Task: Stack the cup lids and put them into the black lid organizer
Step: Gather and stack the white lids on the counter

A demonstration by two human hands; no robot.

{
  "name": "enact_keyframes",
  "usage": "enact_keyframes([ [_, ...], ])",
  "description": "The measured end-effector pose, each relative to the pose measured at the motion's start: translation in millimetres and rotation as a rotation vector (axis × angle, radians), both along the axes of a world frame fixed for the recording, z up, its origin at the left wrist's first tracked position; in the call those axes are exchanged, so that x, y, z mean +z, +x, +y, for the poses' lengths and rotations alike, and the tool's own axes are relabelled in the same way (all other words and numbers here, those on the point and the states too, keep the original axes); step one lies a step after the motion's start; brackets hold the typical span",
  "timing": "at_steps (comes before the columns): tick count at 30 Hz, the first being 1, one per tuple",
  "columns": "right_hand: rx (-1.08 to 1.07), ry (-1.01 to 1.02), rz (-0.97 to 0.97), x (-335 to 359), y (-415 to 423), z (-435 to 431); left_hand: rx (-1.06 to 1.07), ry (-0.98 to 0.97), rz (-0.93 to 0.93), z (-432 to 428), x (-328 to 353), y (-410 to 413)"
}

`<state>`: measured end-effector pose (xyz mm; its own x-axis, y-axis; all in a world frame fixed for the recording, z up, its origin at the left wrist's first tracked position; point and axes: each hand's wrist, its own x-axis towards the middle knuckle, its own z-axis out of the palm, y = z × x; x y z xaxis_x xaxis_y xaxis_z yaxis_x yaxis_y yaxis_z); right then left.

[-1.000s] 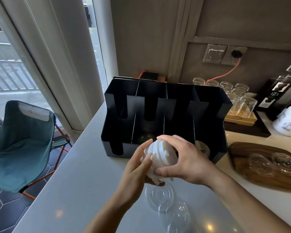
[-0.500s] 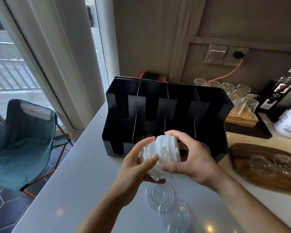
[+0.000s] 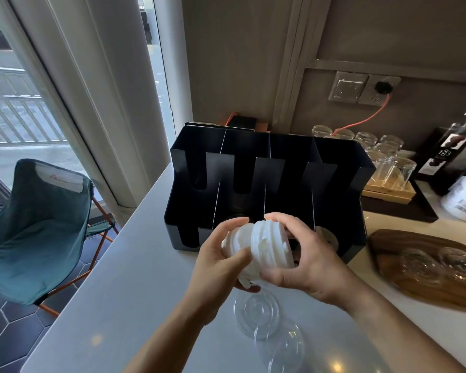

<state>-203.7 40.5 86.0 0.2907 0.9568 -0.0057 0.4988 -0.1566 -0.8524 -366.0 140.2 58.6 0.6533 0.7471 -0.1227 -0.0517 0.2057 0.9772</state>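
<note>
A: Hands?
B: My left hand [image 3: 221,265] and right hand [image 3: 307,262] are both curled round the white lid stack [image 3: 264,246], gripping it sideways.
A: Where?
B: Above the table [image 3: 135,292], just in front of the black lid organizer [image 3: 253,168]. Some clear lids [image 3: 256,316] lie flat on the table underneath.

White lids [image 3: 264,246], black organizer [image 3: 331,184], teal chair [image 3: 38,224]

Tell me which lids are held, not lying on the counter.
The white lid stack, gripped between the left hand and right hand. The clear lids lie on the counter, untouched.
</note>
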Motion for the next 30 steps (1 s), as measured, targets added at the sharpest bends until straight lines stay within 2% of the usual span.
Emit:
enact_keyframes([
  [4,0.013,-0.076,-0.024,-1,0,1,-0.015,0.019,0.016,-2,2,3],
  [8,0.001,-0.011,0.009,-2,1,1,0.006,0.004,0.01,-4,7,3],
  [12,-0.077,0.158,0.141,-9,-4,-1,0.147,-0.203,0.021,-4,7,5],
  [15,-0.133,0.28,0.158,-16,-9,-3,0.201,-0.324,0.002,-4,8,6],
  [25,-0.173,0.419,0.294,-16,-9,-8,0.204,-0.352,-0.022,0,9,8],
  [30,-0.149,0.429,0.18,-2,4,-16,0.216,-0.325,-0.043,0,8,12],
])
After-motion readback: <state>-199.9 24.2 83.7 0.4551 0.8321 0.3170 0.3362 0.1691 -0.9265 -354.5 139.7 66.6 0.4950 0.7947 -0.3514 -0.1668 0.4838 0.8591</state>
